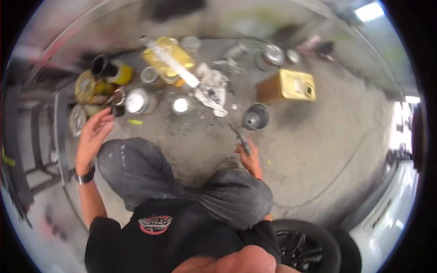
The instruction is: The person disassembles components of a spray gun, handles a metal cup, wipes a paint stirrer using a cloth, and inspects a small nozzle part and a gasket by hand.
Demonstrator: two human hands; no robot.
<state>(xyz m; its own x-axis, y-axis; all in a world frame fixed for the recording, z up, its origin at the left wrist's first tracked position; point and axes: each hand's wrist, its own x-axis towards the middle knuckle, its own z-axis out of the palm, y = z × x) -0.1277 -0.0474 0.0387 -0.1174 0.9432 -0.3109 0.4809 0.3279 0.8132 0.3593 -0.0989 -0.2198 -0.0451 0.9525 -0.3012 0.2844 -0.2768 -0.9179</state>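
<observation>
Two hands are well apart: the left hand is open and empty just below the small dark bottle, while the right hand grips a slim grey tool whose long axis points up-left, beside the grey funnel.

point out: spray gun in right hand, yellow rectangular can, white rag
spray gun (252,122), head view, on the dark cup beyond the right hand.
yellow rectangular can (291,85), head view, on its broad top face.
white rag (213,88), head view, on its crumpled middle.
</observation>
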